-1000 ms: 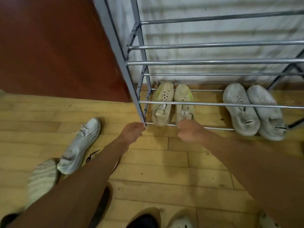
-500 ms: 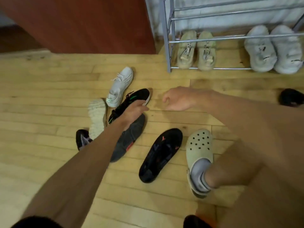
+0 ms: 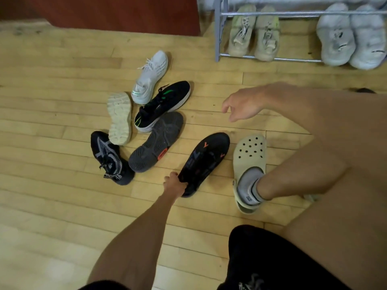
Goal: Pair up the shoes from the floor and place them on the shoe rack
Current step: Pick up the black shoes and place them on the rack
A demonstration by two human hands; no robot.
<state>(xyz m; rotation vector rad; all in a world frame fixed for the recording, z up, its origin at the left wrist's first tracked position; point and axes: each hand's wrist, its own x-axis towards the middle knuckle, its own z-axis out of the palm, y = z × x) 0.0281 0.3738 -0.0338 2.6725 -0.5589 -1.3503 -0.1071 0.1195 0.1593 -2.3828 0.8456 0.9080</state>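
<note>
1. Shoes not yet paired lie heaped on the floor (image 3: 62, 206), up and to the left of the left hand (image 3: 174, 184). They are a dark knit sneaker (image 3: 111, 160), an upturned pale sole (image 3: 120, 118), a white sneaker (image 3: 150, 77), a black sneaker with green marks (image 3: 163, 105) and an upturned grey sole (image 3: 157, 143). Each touches or overlaps a neighbour.
2. A second ago the left hand was at the bottom rail of the shoe rack (image 3: 219, 38), and then it passed over the black sneaker with green marks. Now its fingers are curled tight round the heel end of a black shoe with orange marks (image 3: 206, 162). That shoe rests on the floor just beside the clog (image 3: 249, 153) on the person's foot, and it does not look lifted yet.
3. The right hand (image 3: 243, 105) has also come away from the rack. It hovers up and to the right of the left hand, past the black shoe's toe, with its fingers loosely spread and holding nothing.
4. Well beyond the right hand, a beige pair (image 3: 253, 32) and a white pair (image 3: 351, 36) sit side by side on the rack's lowest level.
5. I judge two pairs are done and a third is just begun, with the gripped shoe's mate yet to be found. A dark shape by the right forearm is too hidden to identify.
</note>
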